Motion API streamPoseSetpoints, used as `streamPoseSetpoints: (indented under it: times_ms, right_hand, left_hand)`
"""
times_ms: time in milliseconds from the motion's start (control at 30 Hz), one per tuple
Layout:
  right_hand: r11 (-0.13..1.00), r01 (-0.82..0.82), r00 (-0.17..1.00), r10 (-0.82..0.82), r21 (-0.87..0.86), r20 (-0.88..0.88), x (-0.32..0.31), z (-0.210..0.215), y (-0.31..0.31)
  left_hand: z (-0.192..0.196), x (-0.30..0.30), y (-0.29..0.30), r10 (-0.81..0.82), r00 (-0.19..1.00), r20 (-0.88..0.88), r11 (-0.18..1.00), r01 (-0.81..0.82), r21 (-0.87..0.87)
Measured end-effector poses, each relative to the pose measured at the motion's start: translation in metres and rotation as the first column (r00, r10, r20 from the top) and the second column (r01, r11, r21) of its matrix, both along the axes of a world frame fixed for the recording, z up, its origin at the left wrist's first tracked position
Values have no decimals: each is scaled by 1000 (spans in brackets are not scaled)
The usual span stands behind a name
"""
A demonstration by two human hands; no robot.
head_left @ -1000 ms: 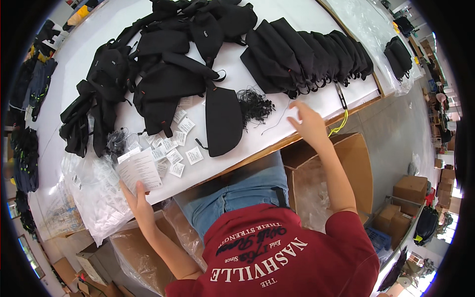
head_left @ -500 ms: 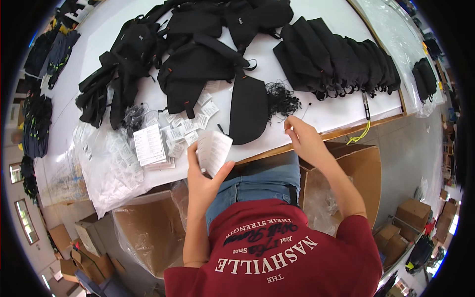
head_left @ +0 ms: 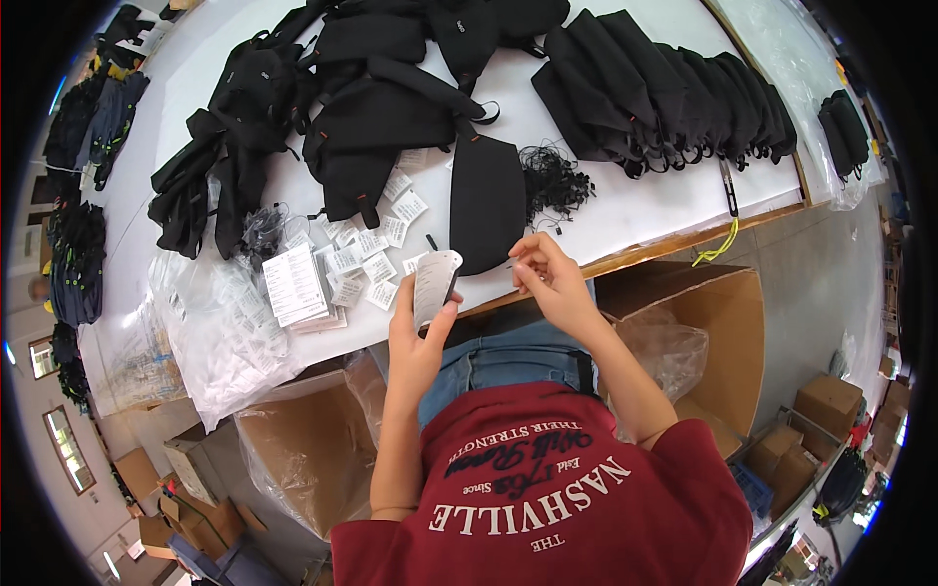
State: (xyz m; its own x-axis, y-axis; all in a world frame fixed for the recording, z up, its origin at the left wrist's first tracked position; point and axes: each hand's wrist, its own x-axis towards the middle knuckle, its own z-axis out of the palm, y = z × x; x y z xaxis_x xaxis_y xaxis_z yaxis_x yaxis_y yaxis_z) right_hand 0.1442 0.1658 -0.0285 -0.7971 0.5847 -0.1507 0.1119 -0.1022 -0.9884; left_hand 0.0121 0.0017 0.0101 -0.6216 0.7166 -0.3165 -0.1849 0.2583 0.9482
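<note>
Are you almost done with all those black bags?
Not nearly. A neat row of black fabric bags looks finished. Now the left hand holds a white paper tag; the right hand pinches something thin. A loose heap of black bags and scattered small white tags remain.

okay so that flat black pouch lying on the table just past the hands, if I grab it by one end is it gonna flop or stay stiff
Probably floppy: the black pouch lies flat and thin on the white table, like soft fabric, so the free end would likely droop. It looks empty, so probably light. Its strap runs back into the pile of black bags and may drag.
</note>
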Motion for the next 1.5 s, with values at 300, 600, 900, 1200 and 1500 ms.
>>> streamPoseSetpoints:
  times_ms: [300,600,900,1200,1500]
  right_hand:
    - [993,-1,990,-15,-119,-140,4,38,-20]
    - [999,5,993,-1,35,-120,-3,45,-27]
    - [972,44,997,-29,230,-68,-6,45,-34]
    - [993,-12,995,23,114,-99,5,54,-21]
    - [962,-270,962,271,48,-22,8,61,-16]
  left_hand:
    - [2,15,12,-16,993,-120,998,23,60]
    - [6,25,11,3,994,-106,999,2,46]
    - [12,28,13,-41,758,-651,998,61,9]
    - [25,21,4,-52,863,-502,969,166,185]
    - [12,10,0,-268,963,13,948,262,181]
